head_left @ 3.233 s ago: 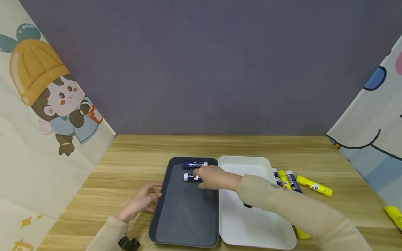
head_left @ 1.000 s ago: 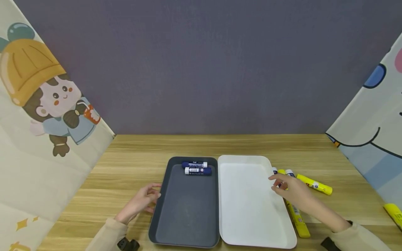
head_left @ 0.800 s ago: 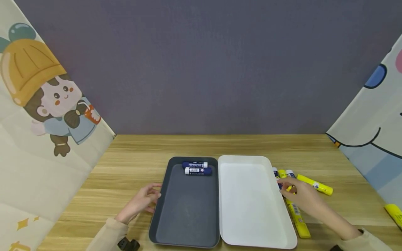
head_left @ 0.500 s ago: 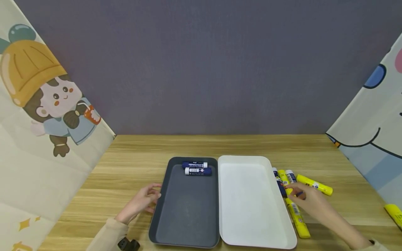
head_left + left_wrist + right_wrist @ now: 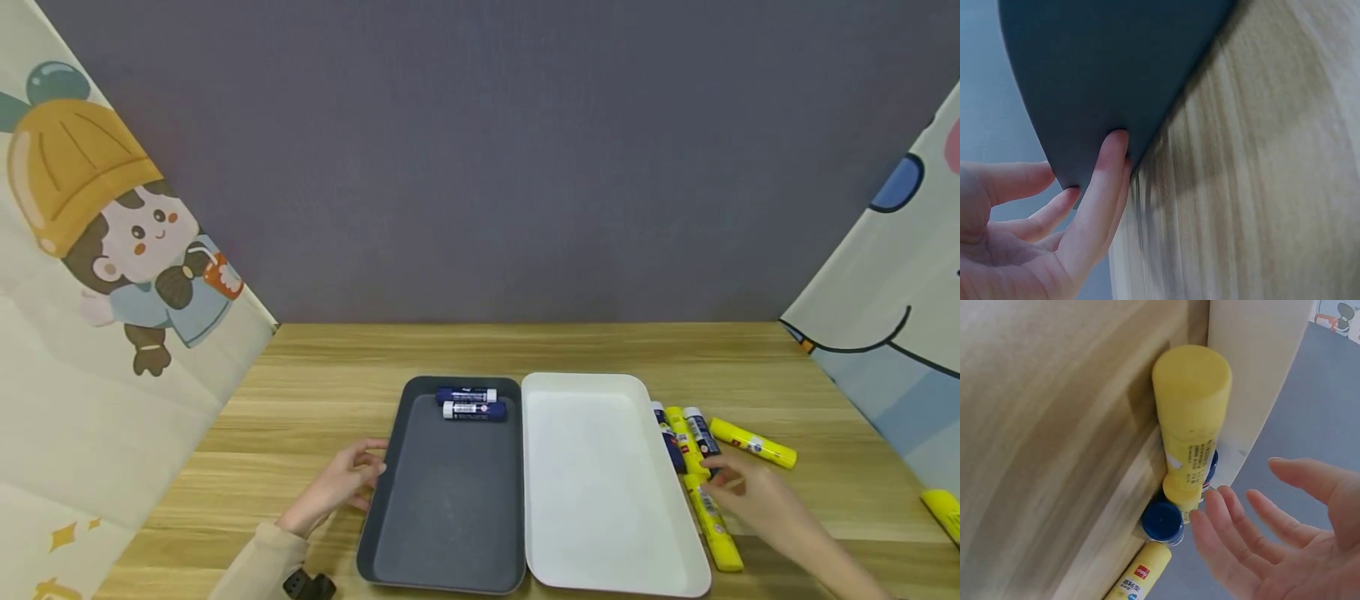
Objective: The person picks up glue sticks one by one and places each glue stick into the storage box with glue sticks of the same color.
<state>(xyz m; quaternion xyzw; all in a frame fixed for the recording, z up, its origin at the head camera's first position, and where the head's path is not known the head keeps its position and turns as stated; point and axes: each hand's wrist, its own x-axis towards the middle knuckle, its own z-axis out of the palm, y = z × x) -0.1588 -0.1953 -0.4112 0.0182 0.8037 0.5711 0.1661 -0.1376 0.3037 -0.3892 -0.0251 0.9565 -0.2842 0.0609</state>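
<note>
My left hand rests at the left wall of the dark grey tray; the left wrist view shows its fingertips against the outer wall and the thumb at the rim. Two navy glue sticks with white ends, a rear one and a front one, lie inside at the far end. My right hand hovers with fingers apart by the near yellow glue stick and the navy glue stick. Nothing is between its fingers in the right wrist view, where the yellow cap stands out.
A white tray adjoins the grey one. Along its right side lie another navy glue stick and a yellow one. Farther right are a slanted yellow glue stick and one at the frame edge.
Earlier my right hand held the front navy glue stick in the grey tray; it let go and moved right, then along the loose glue sticks toward me. The left hand stayed put.
</note>
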